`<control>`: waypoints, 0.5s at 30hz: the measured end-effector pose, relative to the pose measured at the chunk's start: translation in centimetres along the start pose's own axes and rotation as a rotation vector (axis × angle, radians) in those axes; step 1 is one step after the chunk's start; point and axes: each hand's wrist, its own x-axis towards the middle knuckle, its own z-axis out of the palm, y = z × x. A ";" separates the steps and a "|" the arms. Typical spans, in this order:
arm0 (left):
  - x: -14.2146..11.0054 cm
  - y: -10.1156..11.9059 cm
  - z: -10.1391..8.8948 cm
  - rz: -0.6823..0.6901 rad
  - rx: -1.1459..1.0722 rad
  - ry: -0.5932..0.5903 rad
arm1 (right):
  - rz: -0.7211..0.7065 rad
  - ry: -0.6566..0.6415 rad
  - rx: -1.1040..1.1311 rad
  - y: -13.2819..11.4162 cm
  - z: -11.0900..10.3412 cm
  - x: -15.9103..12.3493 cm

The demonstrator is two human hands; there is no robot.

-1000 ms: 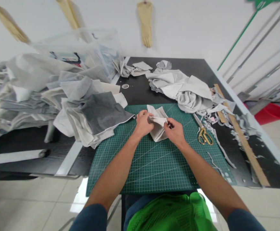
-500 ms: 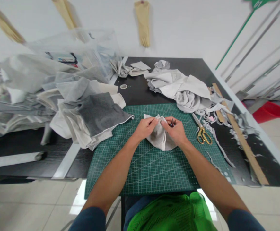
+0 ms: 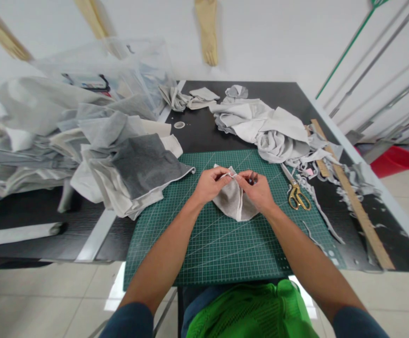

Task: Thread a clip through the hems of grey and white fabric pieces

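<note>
A small light-grey piece of fabric point(image 3: 231, 201) with a white seam down its middle hangs from my fingers over the green cutting mat point(image 3: 222, 249). My left hand point(image 3: 212, 183) pinches its upper edge. Close beside it, my right hand point(image 3: 255, 190) grips the same edge near the seam. Some small dark metal tool point(image 3: 252, 178) shows between the right fingers, mostly hidden, so its kind is unclear. Gold-handled scissors point(image 3: 298, 195) lie on the mat to the right of my right hand.
Piles of grey and white fabric point(image 3: 137, 164) fill the left, by a clear plastic box point(image 3: 144, 70). More crumpled cloth point(image 3: 261, 124) lies at the back. Fabric scraps and a wooden ruler point(image 3: 355, 202) are on the right. A red basin point(image 3: 394, 162) stands beyond the table.
My left hand has shifted its hold on the fabric's top edge, its fingers now more curled over it. My right hand stays nearly in place. The view has moved slightly.
</note>
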 end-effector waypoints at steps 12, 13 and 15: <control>0.0 0.5 0.5 -0.203 -0.182 0.002 | -0.073 -0.016 -0.146 -0.4 -0.8 -0.2; 0.0 0.6 0.5 -0.213 -0.188 0.005 | -0.089 -0.025 -0.185 -0.5 -1.0 -0.2; 0.0 0.6 0.4 -0.230 -0.174 0.010 | -0.120 -0.041 -0.275 -0.6 -1.3 0.0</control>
